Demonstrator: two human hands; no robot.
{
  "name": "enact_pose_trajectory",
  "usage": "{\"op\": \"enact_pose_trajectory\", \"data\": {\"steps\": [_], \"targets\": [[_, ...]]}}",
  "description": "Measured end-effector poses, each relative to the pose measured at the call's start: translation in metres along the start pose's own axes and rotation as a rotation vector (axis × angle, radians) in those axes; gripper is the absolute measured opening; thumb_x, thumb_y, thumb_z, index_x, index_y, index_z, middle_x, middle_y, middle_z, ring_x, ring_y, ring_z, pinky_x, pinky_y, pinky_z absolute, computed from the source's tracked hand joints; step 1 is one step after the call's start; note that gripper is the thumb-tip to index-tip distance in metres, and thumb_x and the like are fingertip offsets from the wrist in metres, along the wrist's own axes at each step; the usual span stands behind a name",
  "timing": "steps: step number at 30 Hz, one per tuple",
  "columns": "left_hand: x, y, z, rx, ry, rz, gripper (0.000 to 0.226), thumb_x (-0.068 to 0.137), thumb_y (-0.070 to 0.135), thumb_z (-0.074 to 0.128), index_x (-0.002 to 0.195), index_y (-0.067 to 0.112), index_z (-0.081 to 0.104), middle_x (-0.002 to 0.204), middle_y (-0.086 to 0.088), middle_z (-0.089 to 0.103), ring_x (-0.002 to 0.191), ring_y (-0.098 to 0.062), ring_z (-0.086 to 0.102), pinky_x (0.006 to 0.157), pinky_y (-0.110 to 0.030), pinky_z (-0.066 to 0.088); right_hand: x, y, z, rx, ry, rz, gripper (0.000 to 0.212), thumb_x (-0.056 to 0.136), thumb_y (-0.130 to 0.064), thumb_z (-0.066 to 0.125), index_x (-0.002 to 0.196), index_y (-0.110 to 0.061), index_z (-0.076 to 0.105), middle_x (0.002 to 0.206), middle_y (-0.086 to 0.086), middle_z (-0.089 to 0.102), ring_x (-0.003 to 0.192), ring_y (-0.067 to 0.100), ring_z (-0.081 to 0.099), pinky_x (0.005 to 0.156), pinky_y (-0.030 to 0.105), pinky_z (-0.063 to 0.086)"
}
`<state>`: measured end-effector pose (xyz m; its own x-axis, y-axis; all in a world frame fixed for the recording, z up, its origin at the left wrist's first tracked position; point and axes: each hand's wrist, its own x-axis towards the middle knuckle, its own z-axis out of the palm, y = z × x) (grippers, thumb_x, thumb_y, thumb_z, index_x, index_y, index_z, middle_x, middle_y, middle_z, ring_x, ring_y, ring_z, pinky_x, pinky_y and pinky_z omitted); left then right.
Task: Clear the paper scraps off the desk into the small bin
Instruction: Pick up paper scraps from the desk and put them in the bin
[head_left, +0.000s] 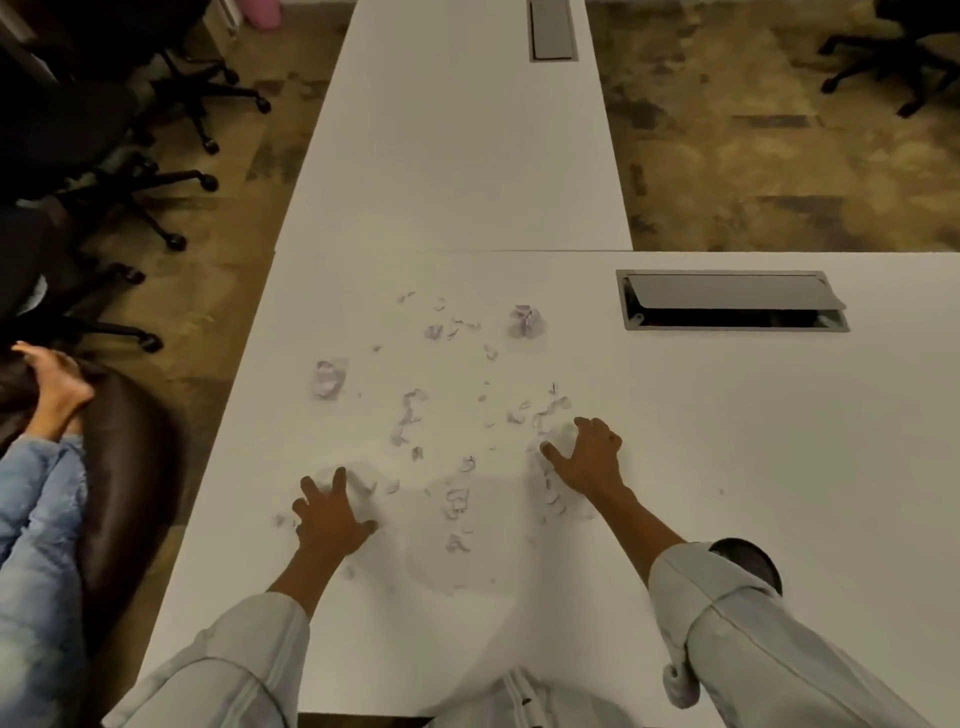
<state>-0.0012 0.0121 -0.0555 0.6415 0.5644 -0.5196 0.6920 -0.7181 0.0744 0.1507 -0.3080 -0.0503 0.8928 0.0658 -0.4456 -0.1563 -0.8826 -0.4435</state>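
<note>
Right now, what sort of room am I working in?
Most likely a shared office or meeting room: long white desks set end to end, built-in cable hatches in their tops, and black wheeled office chairs on patterned carpet.

This is an office. Long white desks stand end to side in a T, each with a grey flip-lid cable hatch set flush into its top, a second hatch showing on the far desk. Black swivel chairs on five-star castor bases crowd the left side, another chair stands at the upper right, and the floor is mottled brown commercial carpet.
</note>
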Motion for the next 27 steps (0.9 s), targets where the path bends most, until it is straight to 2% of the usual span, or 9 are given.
{"op": "enact_pose_trajectory", "data": {"steps": [2, 5, 7, 11, 15, 17, 21, 24, 27], "targets": [[-0.001, 0.000, 0.004, -0.013, 0.014, 0.055, 0.078, 0.079, 0.035, 0.072, 0.142, 0.020, 0.029, 0.140, -0.020, 0.023, 0.123, -0.042, 0.034, 0.094, -0.047, 0.046, -0.010, -0.010, 0.017, -0.051, -0.003, -0.045, 0.072, 0.086, -0.046, 0.065, 0.142, -0.010, 0.037, 0.149, 0.013, 0.032, 0.139, 0.033, 0.024, 0.105, 0.043, 0.038], [-0.005, 0.002, 0.011, -0.052, 0.061, 0.134, 0.052, 0.086, 0.018, 0.063, 0.134, 0.014, 0.044, 0.137, -0.018, 0.034, 0.125, -0.037, 0.034, 0.089, -0.044, 0.050, -0.022, -0.014, 0.037, -0.163, 0.063, -0.133, 0.047, 0.089, -0.023, 0.063, 0.133, -0.012, 0.049, 0.141, 0.010, 0.043, 0.127, 0.030, 0.036, 0.091, 0.035, 0.049], [-0.008, 0.003, 0.014, -0.063, 0.102, 0.200, 0.040, 0.087, 0.008, 0.059, 0.126, 0.011, 0.052, 0.129, -0.017, 0.043, 0.121, -0.033, 0.039, 0.084, -0.042, 0.054, -0.028, -0.012, 0.047, -0.213, 0.104, -0.190, 0.032, 0.092, -0.009, 0.057, 0.124, -0.010, 0.058, 0.134, 0.008, 0.052, 0.121, 0.027, 0.041, 0.080, 0.031, 0.050], [-0.013, 0.006, 0.026, -0.089, 0.112, 0.314, 0.031, 0.087, -0.004, 0.049, 0.114, 0.006, 0.061, 0.109, -0.013, 0.053, 0.100, -0.030, 0.054, 0.077, -0.033, 0.053, -0.033, -0.005, 0.050, -0.266, 0.129, -0.258, 0.027, 0.089, 0.006, 0.050, 0.105, -0.007, 0.068, 0.113, 0.005, 0.064, 0.109, 0.026, 0.052, 0.068, 0.033, 0.051], [-0.018, 0.020, 0.027, -0.187, 0.125, 0.342, 0.021, 0.084, -0.011, 0.046, 0.080, 0.000, 0.064, 0.086, -0.014, 0.058, 0.082, -0.032, 0.061, 0.063, -0.028, 0.041, -0.034, -0.001, 0.035, 0.009, 0.135, -0.197, 0.022, 0.085, 0.005, 0.055, 0.077, -0.004, 0.073, 0.087, 0.009, 0.072, 0.084, 0.026, 0.065, 0.070, 0.037, 0.056], [-0.022, 0.033, 0.024, -0.241, 0.127, 0.369, 0.024, 0.080, -0.014, 0.047, 0.069, -0.001, 0.064, 0.076, -0.015, 0.059, 0.073, -0.033, 0.061, 0.060, -0.032, 0.045, -0.040, 0.001, 0.025, 0.190, 0.178, -0.151, 0.016, 0.083, 0.001, 0.061, 0.077, -0.005, 0.075, 0.082, 0.008, 0.074, 0.077, 0.020, 0.068, 0.070, 0.031, 0.057], [-0.036, 0.076, 0.018, -0.347, 0.106, 0.510, 0.022, 0.079, -0.014, 0.050, 0.074, -0.005, 0.070, 0.078, -0.019, 0.065, 0.070, -0.030, 0.063, 0.065, -0.038, 0.055, -0.060, 0.014, -0.002, 0.371, 0.307, -0.140, 0.006, 0.080, -0.007, 0.073, 0.084, -0.009, 0.077, 0.078, 0.001, 0.074, 0.071, 0.008, 0.066, 0.064, 0.002, 0.044], [-0.050, 0.114, 0.018, -0.401, 0.076, 0.633, 0.019, 0.078, -0.012, 0.054, 0.077, -0.003, 0.071, 0.081, -0.017, 0.068, 0.074, -0.027, 0.064, 0.069, -0.030, 0.052, -0.081, 0.029, -0.028, 0.496, 0.363, -0.124, 0.005, 0.080, -0.010, 0.074, 0.082, -0.015, 0.077, 0.071, -0.004, 0.070, 0.066, 0.002, 0.066, 0.060, 0.003, 0.045], [-0.069, 0.153, 0.021, -0.429, 0.033, 0.754, 0.015, 0.078, -0.007, 0.061, 0.083, 0.002, 0.071, 0.082, -0.012, 0.070, 0.074, -0.022, 0.064, 0.067, -0.022, 0.047, -0.107, 0.051, -0.057, 0.610, 0.408, -0.046, 0.004, 0.083, -0.015, 0.073, 0.086, -0.016, 0.076, 0.079, -0.002, 0.072, 0.066, 0.007, 0.071, 0.061, 0.011, 0.052]]}}
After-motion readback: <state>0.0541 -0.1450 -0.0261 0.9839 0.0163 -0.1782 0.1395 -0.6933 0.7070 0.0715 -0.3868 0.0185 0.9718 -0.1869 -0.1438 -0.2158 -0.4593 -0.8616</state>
